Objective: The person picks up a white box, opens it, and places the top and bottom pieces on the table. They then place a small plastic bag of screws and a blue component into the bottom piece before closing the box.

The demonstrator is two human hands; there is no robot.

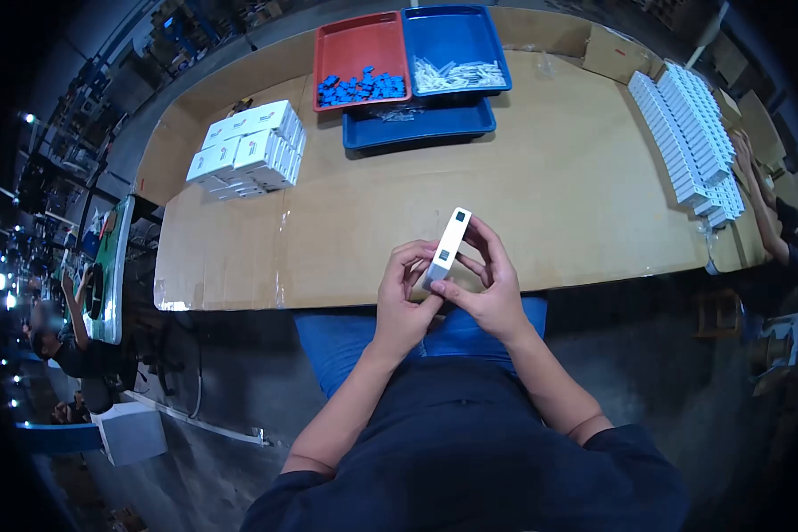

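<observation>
Above the near edge of the cardboard-covered table, both hands hold a slim white box-shaped piece [452,238] tilted to the right. Two dark square openings show on its narrow face. My left hand [405,297] grips the lower left side, fingers curled. My right hand [492,288] closes on the right side, with its thumb at the lower end. What the piece's broad faces look like is hidden by the fingers and the angle.
White printed boxes [253,146] are stacked at the left. A red tray [359,40] holds small blue parts, and a blue tray [452,35] holds pale slender pieces; both rest on a lower blue tray [417,133]. Rows of white pieces [687,137] stand at right, beside another person's arm [758,195].
</observation>
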